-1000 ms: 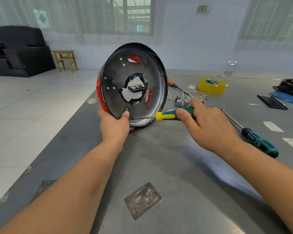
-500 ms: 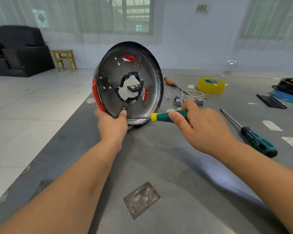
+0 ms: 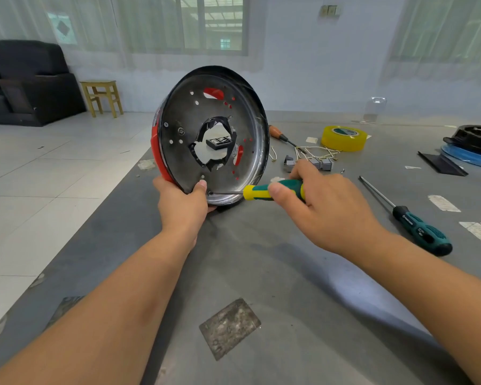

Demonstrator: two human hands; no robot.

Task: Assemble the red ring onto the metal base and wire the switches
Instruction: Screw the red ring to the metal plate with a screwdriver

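Note:
The round metal base (image 3: 178,151) stands on edge on the grey table, its inner face toward me. The red ring (image 3: 156,154) shows behind its left rim and through several holes. My left hand (image 3: 184,204) grips the base's bottom edge, thumb pressed on the metal. My right hand (image 3: 322,207) grips a yellow-and-green screwdriver (image 3: 261,191); its tip meets a screw (image 3: 210,193) near the lower rim, beside my left thumb. Grey switches (image 3: 324,164) with pale wires (image 3: 314,151) lie behind my right hand.
A second green-handled screwdriver (image 3: 417,226) lies to the right. An orange-handled screwdriver (image 3: 278,133), a roll of yellow tape (image 3: 343,138), a black part on a blue ring (image 3: 475,140) and a small black block (image 3: 219,142) sit further back. The table's left edge runs diagonally beside my left arm.
The base has turned slightly and shifted a little left with my left hand. My right hand keeps the screwdriver on the screw, its grip rolled slightly on the handle.

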